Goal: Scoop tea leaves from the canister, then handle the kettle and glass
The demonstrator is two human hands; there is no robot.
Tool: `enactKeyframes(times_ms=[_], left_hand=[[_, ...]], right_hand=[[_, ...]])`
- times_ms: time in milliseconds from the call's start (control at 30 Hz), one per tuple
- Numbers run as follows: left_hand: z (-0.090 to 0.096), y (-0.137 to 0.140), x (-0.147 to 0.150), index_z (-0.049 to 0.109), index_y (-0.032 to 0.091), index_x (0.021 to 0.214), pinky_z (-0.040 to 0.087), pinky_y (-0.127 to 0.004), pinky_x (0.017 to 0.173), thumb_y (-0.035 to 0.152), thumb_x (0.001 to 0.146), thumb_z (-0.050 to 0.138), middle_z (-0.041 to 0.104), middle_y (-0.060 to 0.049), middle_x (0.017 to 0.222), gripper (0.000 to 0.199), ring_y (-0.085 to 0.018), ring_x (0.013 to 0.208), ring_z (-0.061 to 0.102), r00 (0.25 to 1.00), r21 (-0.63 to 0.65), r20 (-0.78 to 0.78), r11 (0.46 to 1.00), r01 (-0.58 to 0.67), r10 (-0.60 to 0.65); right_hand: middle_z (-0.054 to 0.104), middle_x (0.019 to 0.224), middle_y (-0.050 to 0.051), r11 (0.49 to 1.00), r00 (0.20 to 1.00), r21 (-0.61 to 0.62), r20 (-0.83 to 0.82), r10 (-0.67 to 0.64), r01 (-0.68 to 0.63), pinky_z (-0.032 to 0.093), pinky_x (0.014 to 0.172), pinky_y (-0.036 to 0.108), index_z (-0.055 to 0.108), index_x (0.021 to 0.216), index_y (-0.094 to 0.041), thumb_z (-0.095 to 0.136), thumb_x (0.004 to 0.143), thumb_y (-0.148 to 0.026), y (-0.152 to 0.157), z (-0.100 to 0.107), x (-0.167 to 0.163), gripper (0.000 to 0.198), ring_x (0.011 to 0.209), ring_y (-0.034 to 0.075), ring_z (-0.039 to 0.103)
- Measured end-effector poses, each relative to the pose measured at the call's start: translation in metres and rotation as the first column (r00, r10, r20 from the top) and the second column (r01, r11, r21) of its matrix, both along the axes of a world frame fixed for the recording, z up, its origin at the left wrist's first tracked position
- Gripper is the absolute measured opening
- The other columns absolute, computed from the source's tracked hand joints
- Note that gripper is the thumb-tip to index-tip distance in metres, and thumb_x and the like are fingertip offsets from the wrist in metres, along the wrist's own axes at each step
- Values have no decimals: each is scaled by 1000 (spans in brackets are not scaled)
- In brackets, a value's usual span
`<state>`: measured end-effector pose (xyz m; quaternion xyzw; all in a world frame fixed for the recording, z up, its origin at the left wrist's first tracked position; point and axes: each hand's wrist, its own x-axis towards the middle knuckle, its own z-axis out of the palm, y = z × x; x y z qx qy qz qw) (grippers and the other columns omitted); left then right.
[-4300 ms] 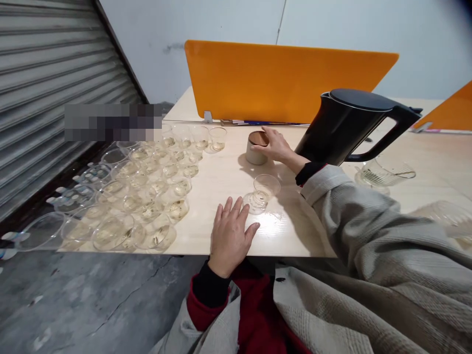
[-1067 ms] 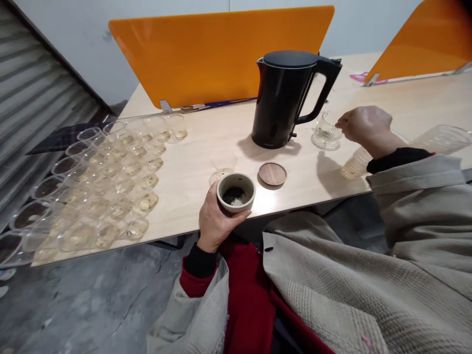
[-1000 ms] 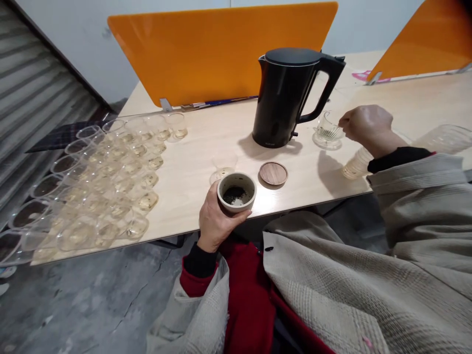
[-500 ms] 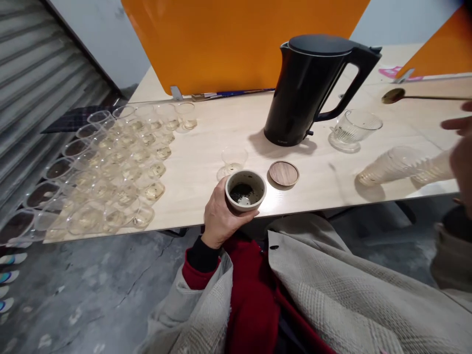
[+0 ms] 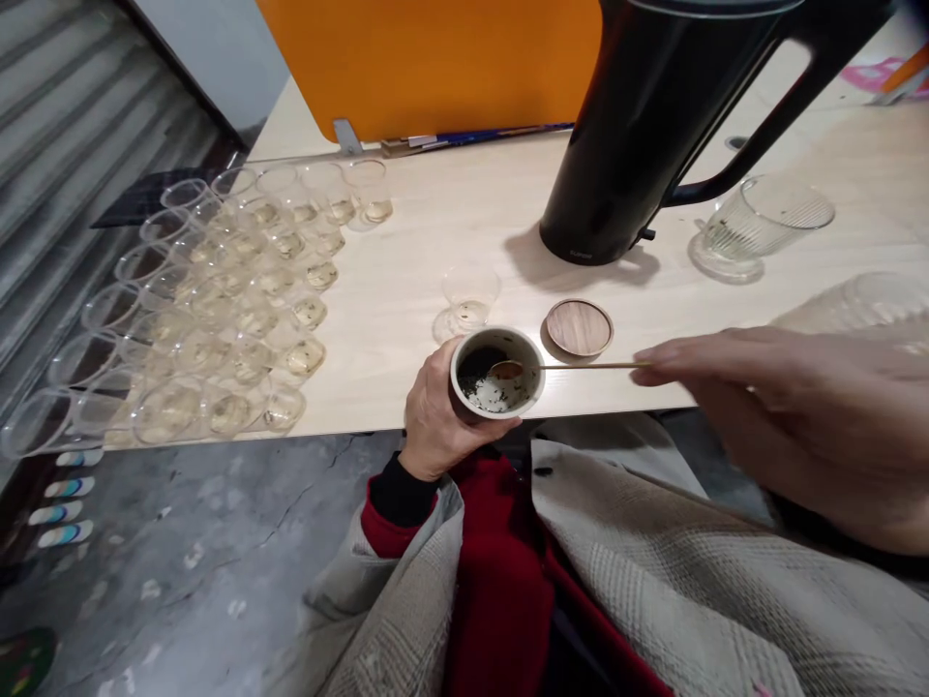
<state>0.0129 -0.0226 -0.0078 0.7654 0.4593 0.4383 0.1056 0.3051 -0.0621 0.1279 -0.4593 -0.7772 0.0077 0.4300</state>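
Observation:
My left hand [image 5: 434, 414] is wrapped round a small pale ceramic cup [image 5: 538, 385], tilted so its inside shows. Dark loose bits like tea leaves [image 5: 479, 366] lie in the cup. My right hand [image 5: 791, 407], somewhat blurred, pinches the end of a thin gold-coloured spoon [image 5: 587, 367], whose bowl is inside the cup among the leaves. Just behind the cup stands a clear plastic cup [image 5: 470, 290] with a few dark bits at its bottom. A round wooden lid [image 5: 579, 328] lies on the table beyond the spoon's handle.
Several clear plastic cups [image 5: 239, 300] with a little pale content crowd the table's [image 5: 421, 232] left end. A black kettle [image 5: 616, 136] stands at the back, with a ribbed glass cup [image 5: 769, 227] to its right. Stacked clear cups [image 5: 863, 300] lie behind my right hand. An orange panel [image 5: 435, 68] borders the back.
My right hand has come in from the right edge and brought the spoon's bowl down into the ceramic cup. My left hand still holds the cup. The view has moved closer to the table.

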Motion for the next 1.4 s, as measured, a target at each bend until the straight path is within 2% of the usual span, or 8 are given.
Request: enactKeyframes(times_ms=[100, 200, 433, 600, 833, 1067, 1233, 1400], left_hand=[[3, -2, 1, 37, 24, 159, 61, -47, 110, 69, 78, 87, 67, -14, 145, 105, -33, 131, 71, 999, 54, 2, 998, 36, -36], [4, -2, 1, 34, 25, 160, 61, -48, 111, 65, 80, 87, 67, -14, 146, 104, -33, 132, 71, 999, 78, 5, 996, 50, -51], [-3, -3, -1, 34, 27, 160, 62, -55, 110, 70, 74, 88, 66, -14, 148, 110, -37, 134, 69, 999, 48, -29, 998, 30, -29], [-5, -2, 0, 29, 27, 163, 60, -53, 113, 63, 74, 93, 65, -14, 149, 115, -36, 136, 68, 998, 108, 3, 992, 68, -69], [-9, -3, -1, 34, 28, 158, 57, -57, 116, 66, 71, 92, 64, -14, 151, 112, -37, 138, 66, 998, 54, 9, 997, 63, -64], [-11, -3, -2, 32, 27, 160, 58, -57, 116, 70, 72, 91, 64, -15, 151, 114, -37, 138, 66, 998, 107, -29, 993, 54, -51], [-6, 0, -1, 28, 25, 163, 60, -55, 112, 68, 79, 86, 66, -16, 148, 110, -36, 135, 68, 997, 183, -27, 980, 83, -79], [-6, 0, 0, 30, 26, 162, 61, -53, 110, 70, 80, 84, 67, -15, 147, 108, -35, 133, 70, 998, 173, -24, 983, 64, -61]], right_hand=[[84, 100, 0, 981, 957, 26, 227, 180, -190, 69, 74, 29, 79, 115, -32, 66, 102, -12, 11, 0, -24, 27, 82, 16, 81], [84, 104, 0, 957, 926, 38, 266, 267, -286, 68, 68, 29, 76, 118, -31, 63, 103, -13, 17, -5, -32, 27, 81, 17, 80], [82, 105, -1, 967, 942, -85, 218, 255, -242, 69, 73, 37, 77, 116, -38, 63, 105, -29, 19, -12, -34, 20, 84, 22, 80], [82, 104, 0, 950, 900, 7, 324, 292, -311, 64, 63, 35, 75, 116, -34, 60, 103, -16, 19, -11, -36, 27, 80, 20, 77], [81, 96, 1, 964, 932, -137, 257, 255, -226, 64, 64, 36, 77, 110, -35, 58, 107, -31, 17, -15, -35, 19, 78, 21, 77], [79, 90, -4, 961, 936, 7, 232, 266, -275, 58, 58, 29, 75, 112, -34, 61, 103, -14, 21, -16, -41, 26, 71, 15, 74], [78, 83, -3, 970, 970, -137, 111, 217, -202, 61, 68, 26, 77, 107, -32, 62, 102, -13, 21, -7, -42, 25, 73, 15, 75], [77, 81, -2, 951, 985, -267, -112, 129, -155, 61, 65, 30, 79, 102, -32, 67, 102, -17, 18, -1, -38, 20, 66, 16, 73]])
